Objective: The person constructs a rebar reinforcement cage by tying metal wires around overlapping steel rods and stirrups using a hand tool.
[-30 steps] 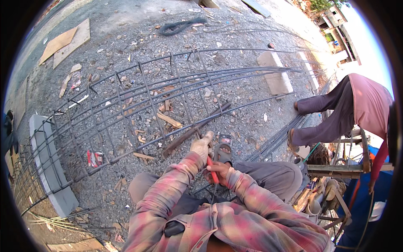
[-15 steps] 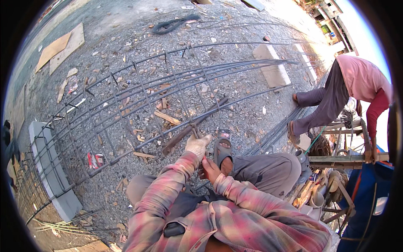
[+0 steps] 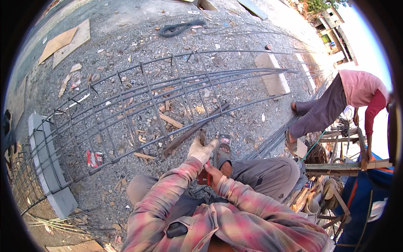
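Note:
My left hand [image 3: 200, 151], in a pale work glove, is closed just in front of the rebar cage [image 3: 138, 149]. A dark, narrow piece [image 3: 202, 136] sticks out beyond its fingers; its kind is unclear. My bare right hand [image 3: 215, 173] is closed around a red-handled tool [image 3: 204, 177] close below the left wrist. The tool's working end is hidden. The cage of long bars and square stirrups lies across the gravel, its near bar beyond my hands. A dark wooden stick [image 3: 184, 138] passes under that bar.
A concrete block [image 3: 52, 168] supports the cage's left end; another block [image 3: 273, 73] lies at the far right. A co-worker [image 3: 357, 94] bends over timber [image 3: 346, 165] on the right. Loose rebars [image 3: 273, 140], wood scraps and a wire coil [image 3: 180, 28] lie on the gravel.
My hands have drawn back from the cage's near bar, and the left one now sits clear of it. More of the red handle shows. The view has tilted slightly.

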The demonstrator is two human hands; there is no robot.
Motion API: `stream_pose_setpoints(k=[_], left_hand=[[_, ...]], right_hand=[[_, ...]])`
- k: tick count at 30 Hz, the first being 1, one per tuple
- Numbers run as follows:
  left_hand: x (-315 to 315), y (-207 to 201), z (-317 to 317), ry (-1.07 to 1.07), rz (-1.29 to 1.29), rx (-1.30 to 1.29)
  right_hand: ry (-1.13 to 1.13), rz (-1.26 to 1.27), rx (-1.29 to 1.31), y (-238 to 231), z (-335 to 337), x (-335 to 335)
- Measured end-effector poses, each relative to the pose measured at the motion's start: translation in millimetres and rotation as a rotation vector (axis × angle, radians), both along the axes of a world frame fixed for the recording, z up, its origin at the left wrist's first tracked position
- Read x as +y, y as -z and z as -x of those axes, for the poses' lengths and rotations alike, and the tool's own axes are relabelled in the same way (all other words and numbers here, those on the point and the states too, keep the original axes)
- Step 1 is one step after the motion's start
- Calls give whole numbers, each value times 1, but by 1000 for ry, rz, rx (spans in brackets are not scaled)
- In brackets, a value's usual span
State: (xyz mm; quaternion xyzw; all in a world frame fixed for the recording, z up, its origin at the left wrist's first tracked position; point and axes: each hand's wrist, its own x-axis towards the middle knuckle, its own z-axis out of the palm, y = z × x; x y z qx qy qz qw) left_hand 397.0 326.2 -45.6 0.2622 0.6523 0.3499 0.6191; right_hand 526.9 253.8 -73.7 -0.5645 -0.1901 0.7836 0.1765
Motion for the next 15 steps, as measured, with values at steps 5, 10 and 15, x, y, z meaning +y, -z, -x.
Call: stream_pose_setpoints(k=[5,10,15], left_hand=[[-8,69,-23,-34,-103,-222],[-4,79,-8,190,-83,-156],[8,37,8,430,-262,98]], right_hand=[[-39,-185,23,31,-13,-7],[46,-164,-216,43,-15,7],[163,-461,-529,57,-22,4]])
